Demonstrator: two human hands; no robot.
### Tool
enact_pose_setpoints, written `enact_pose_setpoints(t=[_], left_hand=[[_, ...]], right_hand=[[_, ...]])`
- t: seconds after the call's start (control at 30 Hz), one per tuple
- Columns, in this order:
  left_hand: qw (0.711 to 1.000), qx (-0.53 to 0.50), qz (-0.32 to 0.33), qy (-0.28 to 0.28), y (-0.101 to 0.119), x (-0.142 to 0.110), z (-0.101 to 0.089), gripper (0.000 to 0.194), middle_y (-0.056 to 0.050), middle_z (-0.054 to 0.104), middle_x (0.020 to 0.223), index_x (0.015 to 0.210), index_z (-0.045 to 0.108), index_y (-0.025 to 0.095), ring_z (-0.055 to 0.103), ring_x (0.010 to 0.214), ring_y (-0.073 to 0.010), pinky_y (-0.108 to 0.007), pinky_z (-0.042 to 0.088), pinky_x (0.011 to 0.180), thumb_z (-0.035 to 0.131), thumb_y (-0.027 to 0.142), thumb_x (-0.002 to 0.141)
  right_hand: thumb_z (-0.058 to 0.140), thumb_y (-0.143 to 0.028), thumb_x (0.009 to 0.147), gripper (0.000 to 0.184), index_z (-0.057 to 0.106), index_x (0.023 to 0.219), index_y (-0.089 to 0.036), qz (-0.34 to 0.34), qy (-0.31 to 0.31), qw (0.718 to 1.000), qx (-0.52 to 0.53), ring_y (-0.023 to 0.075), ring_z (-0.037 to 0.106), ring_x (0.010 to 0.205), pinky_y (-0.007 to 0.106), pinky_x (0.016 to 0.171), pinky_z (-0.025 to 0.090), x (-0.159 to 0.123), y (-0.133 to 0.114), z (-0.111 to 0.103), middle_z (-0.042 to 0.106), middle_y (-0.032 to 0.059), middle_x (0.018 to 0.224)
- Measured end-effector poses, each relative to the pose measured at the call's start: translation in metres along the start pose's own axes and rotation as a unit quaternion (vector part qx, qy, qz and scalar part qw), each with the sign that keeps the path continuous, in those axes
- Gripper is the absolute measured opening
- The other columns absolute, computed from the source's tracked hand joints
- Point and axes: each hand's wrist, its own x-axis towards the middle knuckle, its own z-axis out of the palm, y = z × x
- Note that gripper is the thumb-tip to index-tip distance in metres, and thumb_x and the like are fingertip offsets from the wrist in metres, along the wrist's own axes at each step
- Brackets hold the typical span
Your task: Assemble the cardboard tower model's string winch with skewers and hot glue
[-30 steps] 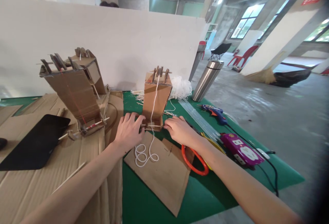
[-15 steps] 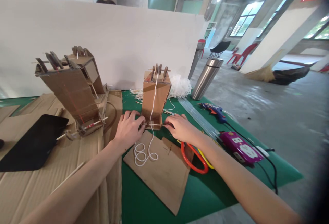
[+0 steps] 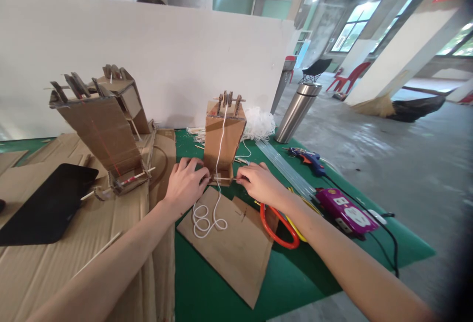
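Observation:
A small cardboard tower (image 3: 221, 137) stands upright on the green table, with cardboard discs and a thin stick at its top. White string (image 3: 222, 147) hangs from the discs, passes over a wooden stick (image 3: 223, 178) at the tower's base and ends in loops on a flat cardboard piece (image 3: 236, 248). My left hand (image 3: 187, 180) is closed at the left end of the stick, its fingertips partly hidden. At the stick's right end, my right hand (image 3: 258, 181) pinches with thumb and fingers. Both hands are beside the base.
Larger cardboard towers (image 3: 107, 135) and a black tablet-like slab (image 3: 48, 204) are at left. On the right lie red-handled scissors (image 3: 279, 228), clear glue sticks (image 3: 284, 167), a glue gun (image 3: 308, 159) and a purple power strip (image 3: 345, 211). A steel flask (image 3: 298, 112) stands behind.
Almost nothing differs. Both hands stay at the ends of the stick, with only a slight shift of the fingers and the view.

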Motion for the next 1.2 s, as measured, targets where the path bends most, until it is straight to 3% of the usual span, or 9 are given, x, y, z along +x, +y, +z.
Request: enact_pose_setpoints(t=[0.5,0.73,1.2], left_hand=[[1.000,-0.003,-0.022,0.004,0.0020,0.0008,-0.0002,0.014,-0.002,0.060,0.109,0.078,0.068,0.028,0.045,0.104,-0.0262,-0.041,0.040,0.081,0.056,0.027,0.083],[1.000,0.005,-0.018,0.003,0.0014,0.0003,-0.0008,0.014,-0.002,0.061,0.109,0.077,0.068,0.027,0.045,0.103,-0.0259,-0.040,0.041,0.080,0.055,0.027,0.083],[1.000,0.004,-0.029,-0.004,0.0016,0.0014,-0.0009,0.014,-0.001,0.061,0.109,0.077,0.068,0.027,0.045,0.105,-0.0260,-0.040,0.041,0.081,0.056,0.028,0.083]], right_hand=[[0.046,-0.020,0.090,0.026,0.059,0.067,-0.019,0.001,-0.032,0.998,-0.060,0.0203,0.054,0.084,0.031,0.072,0.024,0.0012,0.0010,0.0017,0.065,0.0035,0.072],[0.057,-0.022,0.084,0.004,0.056,0.087,-0.020,0.004,0.007,1.000,-0.004,0.0207,0.055,0.088,0.031,0.074,0.028,-0.0005,0.0011,0.0021,0.066,0.0039,0.087],[0.054,-0.019,0.087,0.014,0.059,0.074,-0.020,-0.006,-0.001,0.999,-0.034,0.0193,0.052,0.087,0.031,0.073,0.025,0.0006,0.0002,0.0008,0.066,0.0019,0.079]])
